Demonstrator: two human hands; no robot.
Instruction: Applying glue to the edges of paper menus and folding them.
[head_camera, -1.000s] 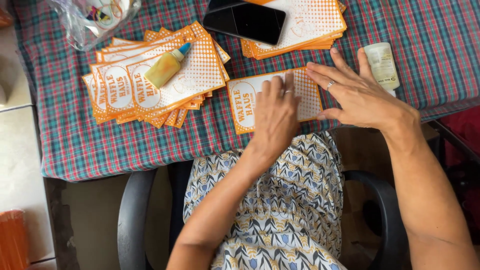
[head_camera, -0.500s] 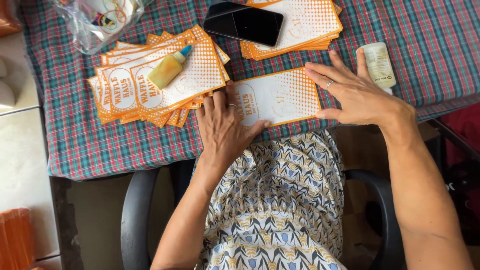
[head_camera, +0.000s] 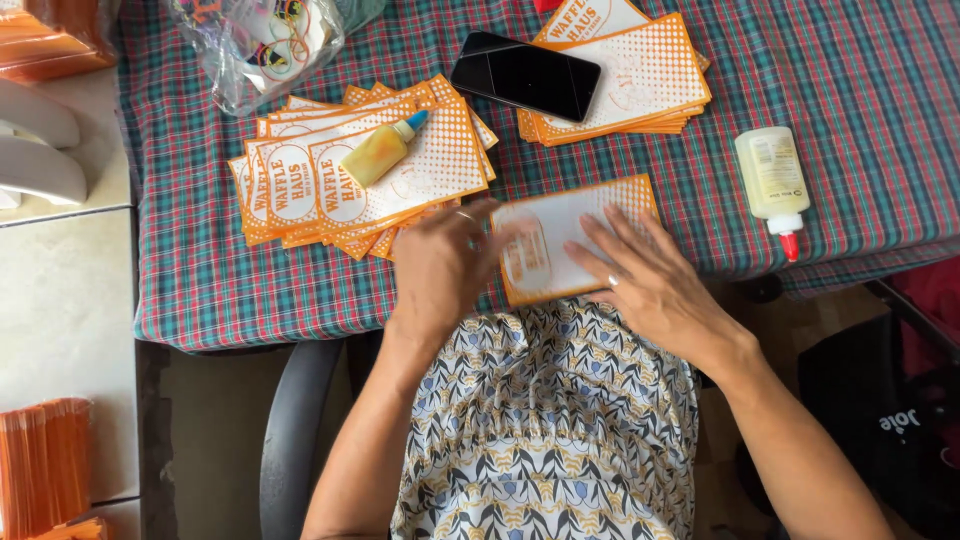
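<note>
Pressing my flat, open right hand (head_camera: 650, 275) on the orange-and-white paper sleeve (head_camera: 560, 240), I hold nothing closed; its long axis runs leftward under my left hand (head_camera: 445, 265), fingers curled at its left end.

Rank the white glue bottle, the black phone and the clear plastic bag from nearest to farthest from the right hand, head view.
1. White glue bottle, to the right of the right hand.
2. Black phone, above it, on a card stack.
3. Clear plastic bag, far upper left.
</note>
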